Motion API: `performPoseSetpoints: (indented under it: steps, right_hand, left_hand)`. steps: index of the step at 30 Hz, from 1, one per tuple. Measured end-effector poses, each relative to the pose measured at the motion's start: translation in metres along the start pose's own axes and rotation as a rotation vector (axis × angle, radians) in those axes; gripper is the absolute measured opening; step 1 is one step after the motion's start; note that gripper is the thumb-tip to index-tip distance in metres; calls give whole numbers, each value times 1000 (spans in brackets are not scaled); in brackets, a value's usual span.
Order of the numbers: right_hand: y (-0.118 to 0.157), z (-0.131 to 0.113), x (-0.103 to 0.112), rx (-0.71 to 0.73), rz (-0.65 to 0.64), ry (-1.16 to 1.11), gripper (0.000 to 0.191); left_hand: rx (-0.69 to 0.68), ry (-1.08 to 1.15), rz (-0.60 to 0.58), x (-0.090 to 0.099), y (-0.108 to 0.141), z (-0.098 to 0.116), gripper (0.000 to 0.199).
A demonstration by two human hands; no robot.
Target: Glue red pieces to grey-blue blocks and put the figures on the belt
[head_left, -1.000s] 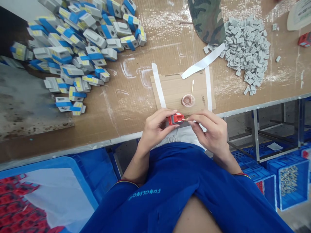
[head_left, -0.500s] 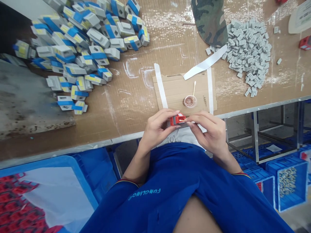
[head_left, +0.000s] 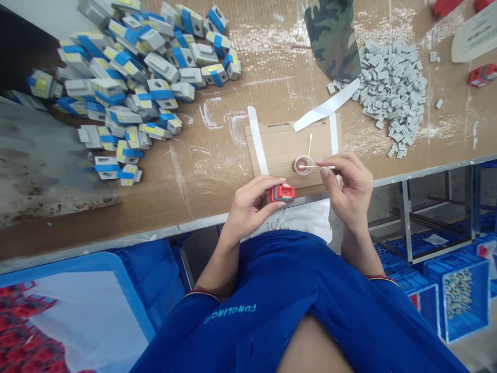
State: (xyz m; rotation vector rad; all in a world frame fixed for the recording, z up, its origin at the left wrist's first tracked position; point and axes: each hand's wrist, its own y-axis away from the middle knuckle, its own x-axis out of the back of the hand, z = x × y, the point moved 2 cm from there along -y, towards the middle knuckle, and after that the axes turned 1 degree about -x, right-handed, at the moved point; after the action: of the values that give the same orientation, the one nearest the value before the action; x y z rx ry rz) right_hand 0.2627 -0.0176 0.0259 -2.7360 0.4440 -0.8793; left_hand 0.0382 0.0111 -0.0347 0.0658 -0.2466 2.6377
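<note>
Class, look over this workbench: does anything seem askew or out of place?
One white strip lies aslant over the far edge of the cardboard, unlike the two side strips. A small grey piece also lies apart from its pile.

Left hand [head_left: 250, 204] had a red-and-grey plastic part [head_left: 282, 193] pinched, right hand [head_left: 349, 181] held a cotton swab [head_left: 312, 166], tip at a little clear cup [head_left: 303, 172], second swab [head_left: 310, 144] right there too.

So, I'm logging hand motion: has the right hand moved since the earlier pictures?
Yes. Against the taped cardboard, the right hand has moved up and right in view, away from the red piece; its swab is now at the small cup.
</note>
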Motion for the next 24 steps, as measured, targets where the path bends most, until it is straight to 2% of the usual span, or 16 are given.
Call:
performPoseSetpoints:
  steps: [4,7,10,12,13,15,17,21,24]
  right_hand:
    - [-2,17,-14,-23,-59,4,16]
    - [0,17,-12,19,-44,43,32]
    - [1,1,-3,124,91,99,50]
    - [-1,-18,-5,201,142,91,45]
    - [-3,-28,-11,233,113,60,39]
    - [-12,-46,-39,278,-57,-28,30]
    - [-28,-58,-82,290,-252,-71,27]
    - [-66,-71,-179,212,-502,150,40]
    - [-87,-76,-224,202,-574,362,39]
  left_hand:
    - [-7,75,37,1,-2,0,37]
    - [57,177,65,1,0,-2,39]
    - [127,357,115,6,9,-4,47]
    - [159,480,148,14,19,-4,50]
    - [178,524,165,20,25,-4,50]
    - [207,550,222,35,38,-3,51]
    - [211,505,312,52,52,-2,51]
    - [172,326,446,77,71,0,52]
    - [158,248,453,84,78,0,54]
